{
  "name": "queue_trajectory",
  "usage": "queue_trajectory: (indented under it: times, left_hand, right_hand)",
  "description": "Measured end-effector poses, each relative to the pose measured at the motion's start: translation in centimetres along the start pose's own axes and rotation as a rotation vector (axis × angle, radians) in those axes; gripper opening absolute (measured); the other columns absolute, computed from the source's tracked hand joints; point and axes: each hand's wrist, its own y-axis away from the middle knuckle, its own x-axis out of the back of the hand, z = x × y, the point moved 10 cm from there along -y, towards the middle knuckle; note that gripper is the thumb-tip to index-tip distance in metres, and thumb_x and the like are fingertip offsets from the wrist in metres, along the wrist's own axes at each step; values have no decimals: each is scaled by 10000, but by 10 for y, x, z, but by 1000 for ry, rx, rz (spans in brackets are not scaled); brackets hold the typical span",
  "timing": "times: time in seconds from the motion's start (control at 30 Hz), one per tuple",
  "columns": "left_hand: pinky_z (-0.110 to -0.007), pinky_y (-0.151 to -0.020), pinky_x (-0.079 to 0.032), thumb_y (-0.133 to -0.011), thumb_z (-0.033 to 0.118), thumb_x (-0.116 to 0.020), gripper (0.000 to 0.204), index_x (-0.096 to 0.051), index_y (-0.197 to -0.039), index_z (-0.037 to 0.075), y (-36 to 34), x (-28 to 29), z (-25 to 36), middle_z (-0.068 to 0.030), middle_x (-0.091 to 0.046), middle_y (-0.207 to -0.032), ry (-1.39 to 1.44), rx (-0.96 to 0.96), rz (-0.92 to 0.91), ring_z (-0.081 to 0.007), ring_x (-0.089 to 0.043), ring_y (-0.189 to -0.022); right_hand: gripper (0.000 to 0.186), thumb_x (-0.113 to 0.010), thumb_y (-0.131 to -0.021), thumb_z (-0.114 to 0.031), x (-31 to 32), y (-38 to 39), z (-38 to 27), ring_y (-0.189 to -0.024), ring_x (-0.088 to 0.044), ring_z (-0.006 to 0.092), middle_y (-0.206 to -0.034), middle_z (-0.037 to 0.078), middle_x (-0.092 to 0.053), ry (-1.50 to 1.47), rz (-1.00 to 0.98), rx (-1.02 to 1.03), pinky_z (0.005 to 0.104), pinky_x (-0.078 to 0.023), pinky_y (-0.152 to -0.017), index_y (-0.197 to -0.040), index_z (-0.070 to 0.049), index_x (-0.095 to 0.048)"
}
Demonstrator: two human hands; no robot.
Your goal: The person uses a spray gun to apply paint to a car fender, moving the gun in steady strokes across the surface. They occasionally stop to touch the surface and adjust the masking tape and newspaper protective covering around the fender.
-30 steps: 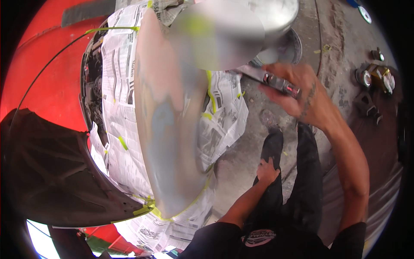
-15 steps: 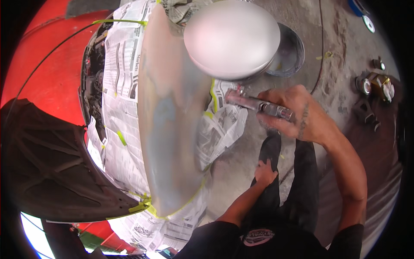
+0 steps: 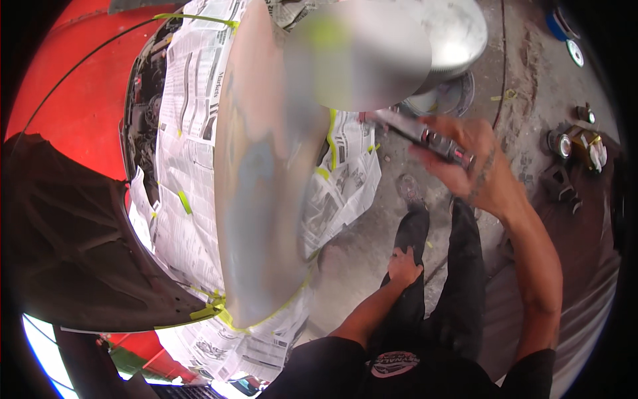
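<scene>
My right hand (image 3: 468, 163) grips a metal spray gun (image 3: 413, 135) with a large silver cup (image 3: 457, 40) at its top, partly blurred. The gun is beside a curved car body panel (image 3: 252, 219) mottled pink, tan and blue-grey, with haze over its lower part. Newspaper masking (image 3: 186, 113) and yellow-green tape (image 3: 216, 308) border the panel on both sides. My left hand (image 3: 404, 266) rests on my left thigh, fingers apart and slightly curled, holding nothing.
Red car bodywork (image 3: 66, 73), an exposed engine bay (image 3: 145, 100) and a dark raised lid (image 3: 73, 246) are on the left. A bucket (image 3: 438, 100) stands beyond the gun on the concrete floor (image 3: 505, 106). Cans (image 3: 558, 143) and a dark draped sheet (image 3: 571, 266) lie right.
The spray gun and my right hand dipped half a second ago and are now higher again, slightly right of where they began. The view has shifted a little. My left hand stays on my thigh.
</scene>
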Motion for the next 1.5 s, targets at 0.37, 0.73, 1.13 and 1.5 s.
queue_trajectory:
  times: [0.37,0.73,1.13,1.5]
  left_hand:
    - [-522,-958,-555,-829,482,-767,874,-438,-1558,129,-2,-4,0,-266,-481,-1362,25,6,-34,-489,-601,-1186]
    - [-564,-930,-564,-824,485,-766,874,-441,-1555,134,-4,-11,-1,-264,-491,-1341,43,-4,-11,-492,-603,-1170]
    - [-550,-926,-565,-822,473,-764,848,-465,-1538,130,-1,-11,-4,-263,-503,-1334,87,12,8,-485,-623,-1142]
    - [-552,-926,-563,-820,503,-745,862,-464,-1550,141,-4,-15,-7,-277,-495,-1368,106,4,24,-504,-615,-1155]
  right_hand:
    - [357,-760,-858,-197,-29,5,-5,-672,-681,355,-771,209,-686,-102,-231,-48,392,-532,-664,-1091,70,-715]
    - [313,-761,-891,-138,29,-25,-10,-628,-633,340,-797,230,-657,58,209,-22,413,-504,-629,-1133,49,-696]
    - [307,-735,-876,-164,-22,-12,-47,-685,-643,384,-827,242,-663,-82,-261,-5,443,-499,-638,-1081,63,-708]
    - [397,-758,-899,-268,29,-53,-49,-655,-605,258,-694,198,-612,213,110,-73,414,-508,-689,-1124,53,-700]
